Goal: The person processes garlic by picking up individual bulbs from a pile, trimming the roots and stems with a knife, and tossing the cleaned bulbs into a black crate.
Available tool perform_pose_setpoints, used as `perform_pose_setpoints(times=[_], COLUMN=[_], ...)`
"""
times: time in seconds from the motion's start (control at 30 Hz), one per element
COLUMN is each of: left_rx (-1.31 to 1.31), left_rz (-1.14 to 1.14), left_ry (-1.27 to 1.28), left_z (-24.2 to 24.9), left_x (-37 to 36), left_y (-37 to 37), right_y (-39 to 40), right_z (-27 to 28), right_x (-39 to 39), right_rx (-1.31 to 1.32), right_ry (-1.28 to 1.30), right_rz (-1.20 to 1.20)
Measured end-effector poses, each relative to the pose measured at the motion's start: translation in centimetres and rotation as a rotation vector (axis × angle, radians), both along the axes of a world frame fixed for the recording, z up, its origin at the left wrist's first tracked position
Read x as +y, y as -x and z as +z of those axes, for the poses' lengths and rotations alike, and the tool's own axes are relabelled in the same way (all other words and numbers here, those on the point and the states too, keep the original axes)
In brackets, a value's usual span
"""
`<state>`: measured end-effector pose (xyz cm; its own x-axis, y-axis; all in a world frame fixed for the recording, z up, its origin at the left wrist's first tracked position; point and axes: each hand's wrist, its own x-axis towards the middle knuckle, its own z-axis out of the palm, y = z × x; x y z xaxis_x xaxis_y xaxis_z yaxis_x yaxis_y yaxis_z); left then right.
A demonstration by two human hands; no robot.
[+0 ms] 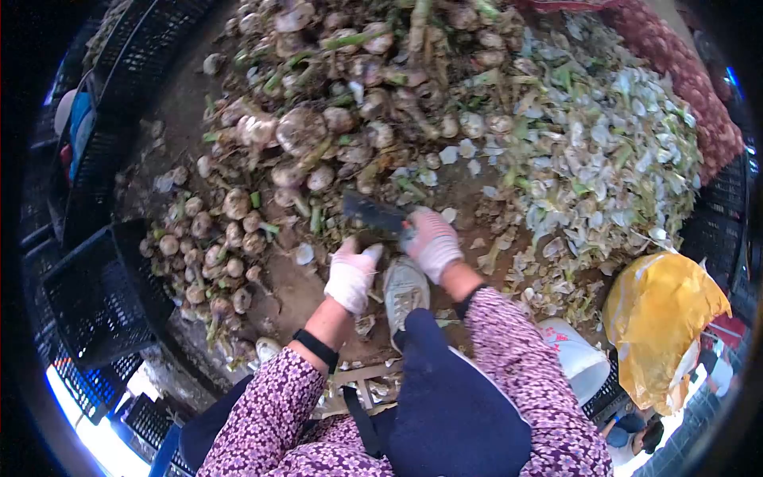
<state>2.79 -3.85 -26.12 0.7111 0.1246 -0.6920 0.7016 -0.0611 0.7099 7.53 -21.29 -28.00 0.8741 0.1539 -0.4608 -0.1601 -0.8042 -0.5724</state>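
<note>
My right hand [433,240], in a white and pink glove, is closed on the handle of a dark, broad-bladed knife [372,212]. The blade points left, over the near edge of the big heap of garlic bulbs [302,131] with stalks and roots. My left hand [351,274], in a whitish glove, is just below the blade, its thumb apart from the other fingers; nothing shows in it. Left of it lies a smaller pile of trimmed bulbs [236,203]. Beneath my hands a light shoe [407,294] stands on the dirt ground.
Peelings and cut leaves [596,151] are heaped at the right, beside a red net sack [675,79]. Nearer stand a white bucket [574,362] and a yellow sack [664,318]. Black crates [99,294] line the left. A person [636,437] shows at the lower right.
</note>
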Motion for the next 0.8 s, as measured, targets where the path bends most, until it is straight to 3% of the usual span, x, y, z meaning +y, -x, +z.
perform_pose_setpoints(times=[0.03,0.1,0.13,0.2,0.27,0.3,0.33,0.37,0.4,0.43,0.5,0.57,0.6,0.63,0.67,0.7,0.73,0.77,0.8], left_rx=[0.079,0.044,0.122,0.192,0.195,0.199,0.196,0.181,0.223,0.268,0.286,0.361,0.242,0.329,0.249,0.250,0.125,0.136,0.068], left_rz=[0.069,0.138,0.217,0.198,0.135,0.123,0.116,0.126,0.170,0.210,0.243,0.292,0.299,0.298,0.308,0.302,0.366,0.488,0.557], left_ry=[0.116,0.263,0.430,0.542,0.638,0.635,0.631,0.628,0.647,0.665,0.592,0.571,0.761,0.630,0.596,0.523,0.427,0.583,0.606], left_z=[-0.1,0.4,2.2,2.8,2.0,2.5,2.7,2.6,2.4,2.3,4.3,5.3,2.9,3.8,4.0,4.5,4.6,3.9,6.2], left_x=[0.0,-0.2,-0.4,0.2,1.0,1.1,1.2,1.6,2.0,2.3,1.9,2.1,3.2,3.4,3.8,4.8,5.3,6.9,9.1], left_y=[0.0,-0.3,-0.7,-0.7,-0.5,-0.4,-0.5,-0.4,-0.1,0.0,-0.5,-0.5,0.4,0.5,0.1,-0.4,-1.1,-2.0,-3.7], right_y=[-0.1,0.1,1.3,1.3,1.7,1.7,1.3,-0.3,-1.9,-3.7,-7.2,-11.5,-13.6,-14.4,-14.9,-15.1,-15.9,-15.4,-15.5], right_z=[-0.2,1.4,-1.2,5.8,6.8,5.9,4.2,5.5,5.7,5.6,5.7,5.8,3.5,2.1,4.1,-1.6,-5.6,-4.1,-3.2], right_x=[0.4,1.1,1.7,1.8,-0.3,-2.2,-4.4,-6.5,-8.1,-9.6,-11.9,-12.8,-14.1,-14.6,-12.4,-14.3,-15.2,-13.7,-12.8], right_rx=[-0.063,0.070,0.201,0.288,0.315,0.103,0.095,-0.132,-0.266,-0.241,-0.391,-0.355,-0.416,-0.459,-0.272,-0.437,-0.414,-0.499,-0.335], right_ry=[0.037,-0.098,-0.313,-0.383,-0.467,-0.385,-0.347,-0.024,0.123,0.203,0.045,0.130,0.218,0.236,0.301,0.394,0.485,0.424,0.537], right_rz=[0.054,-0.104,-0.202,-0.178,-0.147,-0.130,-0.281,-0.261,-0.313,-0.421,-0.531,-0.489,-0.357,-0.248,-0.209,0.022,0.063,-0.032,-0.108])
